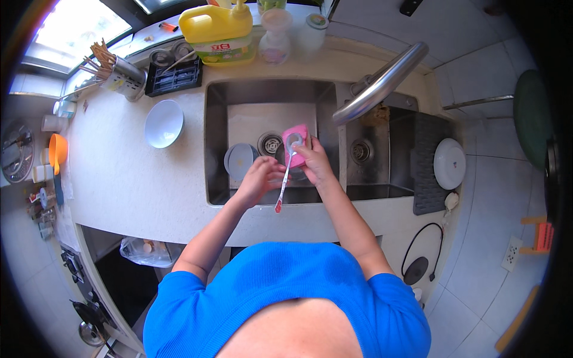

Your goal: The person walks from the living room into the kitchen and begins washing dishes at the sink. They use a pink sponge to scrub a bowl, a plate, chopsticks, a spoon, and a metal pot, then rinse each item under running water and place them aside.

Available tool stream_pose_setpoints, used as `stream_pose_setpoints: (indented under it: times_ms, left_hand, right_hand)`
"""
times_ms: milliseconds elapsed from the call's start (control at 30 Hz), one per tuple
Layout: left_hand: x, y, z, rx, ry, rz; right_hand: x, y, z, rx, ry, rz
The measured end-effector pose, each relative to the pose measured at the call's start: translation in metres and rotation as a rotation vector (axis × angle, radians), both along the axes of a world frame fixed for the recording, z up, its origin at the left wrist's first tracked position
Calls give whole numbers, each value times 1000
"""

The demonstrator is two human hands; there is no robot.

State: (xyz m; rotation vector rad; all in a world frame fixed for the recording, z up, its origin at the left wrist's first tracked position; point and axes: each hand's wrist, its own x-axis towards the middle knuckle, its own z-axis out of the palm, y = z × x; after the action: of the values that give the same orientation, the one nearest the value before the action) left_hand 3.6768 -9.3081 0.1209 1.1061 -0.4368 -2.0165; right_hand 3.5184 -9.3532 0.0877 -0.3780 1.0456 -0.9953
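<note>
Over the large left basin of the steel sink (271, 95), my right hand (317, 162) grips a pink sponge (301, 132) and a spoon (285, 179) together. The spoon's bowl lies against the sponge under my thumb, and its patterned handle with a red end points toward me. Just left of the handle, my left hand (261, 180) is open with its fingers slightly bent and apart; it holds nothing I can see. Beneath it, pale dishes (240, 160) rest in the basin beside the drain (270, 143). Another item under my hands is mostly hidden.
A curved faucet (382, 83) stands over the divider by the smaller right basin. Left of the sink sits a white bowl (164, 123). Behind are a chopstick holder (125, 77) and a yellow jug (218, 33). A white plate (449, 164) lies on a grey mat (425, 191) at the right.
</note>
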Motion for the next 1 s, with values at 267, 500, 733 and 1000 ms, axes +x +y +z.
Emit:
stream_pose_setpoints:
  times_ms: [267, 500, 733, 1000]
  left_hand:
    - [-3, -10, -12, 226, 89, 14]
    - [-4, -14, -9, 325, 328, -107]
    - [-10, -19, -8, 230, 151, -12]
    - [9, -45, -21, 292, 685, 277]
  right_hand:
    - [-4, -3, 13, -630, 963, 127]
    - [-1, -1, 37, -1087, 1430, 358]
    - [2, -3, 42, -963, 1295, 228]
    - [19, 24, 53, -1057, 1029, 515]
